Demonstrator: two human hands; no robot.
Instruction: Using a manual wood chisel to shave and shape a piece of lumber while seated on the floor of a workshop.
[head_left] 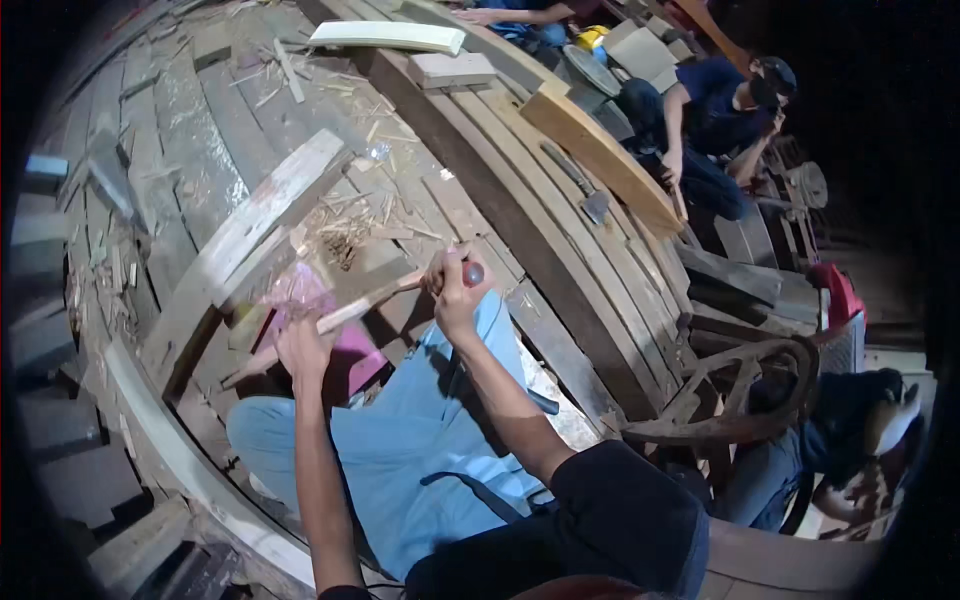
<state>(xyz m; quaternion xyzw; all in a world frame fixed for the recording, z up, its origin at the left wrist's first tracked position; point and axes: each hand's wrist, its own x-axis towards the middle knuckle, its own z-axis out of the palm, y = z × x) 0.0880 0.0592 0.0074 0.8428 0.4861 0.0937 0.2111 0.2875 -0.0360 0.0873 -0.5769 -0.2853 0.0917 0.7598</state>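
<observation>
My left hand (305, 350) is closed around a pale wooden stick (350, 312), which slants up to the right across my lap. At the stick's upper end, my right hand (455, 287) is closed on a tool with a rounded red handle end (473, 272). The rest of that tool is hidden by my fingers. Light blue trousers (400, 440) cover my bent legs under both hands. A pink sheet-like thing (355, 360) lies beneath the stick, partly covered by it.
A thick curved timber (270, 215) stands beyond my left hand, near scattered shavings (370, 215). Long planks (560, 230) run along my right, bearing a bladed tool (575, 185) and a thick board (600, 155). A crouching person (700, 135) and another person (820, 450) are at the right.
</observation>
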